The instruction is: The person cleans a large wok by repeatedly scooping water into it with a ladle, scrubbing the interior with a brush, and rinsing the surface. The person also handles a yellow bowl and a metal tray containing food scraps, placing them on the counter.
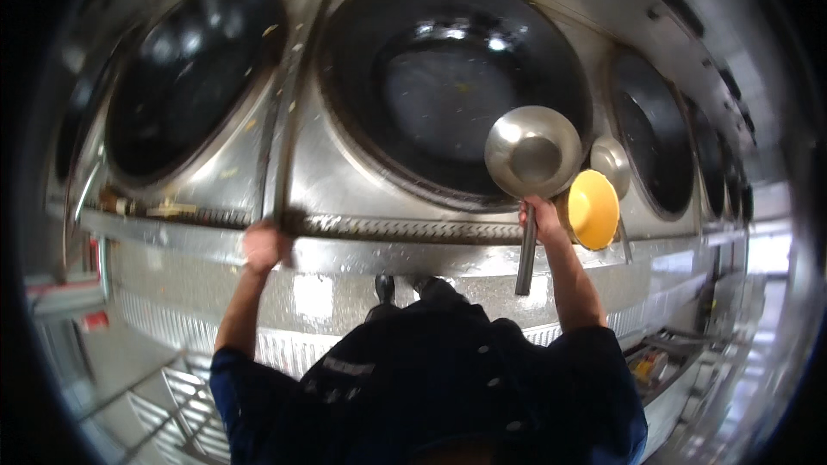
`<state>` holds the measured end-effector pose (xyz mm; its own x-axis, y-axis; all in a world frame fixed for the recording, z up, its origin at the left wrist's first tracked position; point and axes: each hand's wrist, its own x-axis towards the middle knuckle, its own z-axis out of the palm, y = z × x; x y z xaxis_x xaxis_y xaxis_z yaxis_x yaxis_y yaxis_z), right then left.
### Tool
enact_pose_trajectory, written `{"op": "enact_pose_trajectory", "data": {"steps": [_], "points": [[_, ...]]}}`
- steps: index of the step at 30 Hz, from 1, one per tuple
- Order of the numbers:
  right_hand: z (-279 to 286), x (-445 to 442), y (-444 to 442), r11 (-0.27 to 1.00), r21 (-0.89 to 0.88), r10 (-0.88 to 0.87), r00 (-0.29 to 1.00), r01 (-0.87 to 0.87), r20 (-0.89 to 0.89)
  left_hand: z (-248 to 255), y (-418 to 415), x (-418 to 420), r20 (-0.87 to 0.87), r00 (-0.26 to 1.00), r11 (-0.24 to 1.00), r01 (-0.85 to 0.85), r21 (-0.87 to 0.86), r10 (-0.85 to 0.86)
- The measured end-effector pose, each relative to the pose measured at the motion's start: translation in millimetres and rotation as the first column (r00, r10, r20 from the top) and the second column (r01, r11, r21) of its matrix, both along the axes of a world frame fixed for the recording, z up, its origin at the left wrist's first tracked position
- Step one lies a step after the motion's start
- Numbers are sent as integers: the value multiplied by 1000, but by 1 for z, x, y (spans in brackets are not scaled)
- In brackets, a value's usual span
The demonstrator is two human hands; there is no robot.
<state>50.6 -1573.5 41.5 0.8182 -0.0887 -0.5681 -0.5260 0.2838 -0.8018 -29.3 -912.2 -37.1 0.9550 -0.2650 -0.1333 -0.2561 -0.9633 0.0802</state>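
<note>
My right hand (546, 219) grips a large metal wok ladle (535, 152) by its handle near the bowl. The ladle bowl is over the front right rim of the big dark wok (452, 103). Right beside that hand is a yellow bowl (593, 210). Partly behind it lies a second metal ladle (610, 165), its handle toward the front edge. My left hand (261, 247) is blurred at the front edge of the steel range, by the lower end of a long metal bar (307, 90). A dark blurred thing (294, 223) touches or adjoins its fingers; whether it is held is unclear.
Another wok (200, 77) is set into the range at left, and more woks (652, 135) line the right. A perforated drain channel (413, 227) runs along the front, with food scraps (171, 208) at its left. Behind me are floor grating (174, 400) and a counter (672, 361).
</note>
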Motion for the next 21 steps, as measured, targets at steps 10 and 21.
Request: {"op": "enact_pose_trajectory", "data": {"steps": [10,21], "points": [[-79,201,-65,520,-783,140,939,-341,-315,8,-12,131,-80,668,655,-742,-141,740],[-203,281,107,933,68,344,823,-353,-452,1,-55,193,47,564,566,-823,-55,824]]}}
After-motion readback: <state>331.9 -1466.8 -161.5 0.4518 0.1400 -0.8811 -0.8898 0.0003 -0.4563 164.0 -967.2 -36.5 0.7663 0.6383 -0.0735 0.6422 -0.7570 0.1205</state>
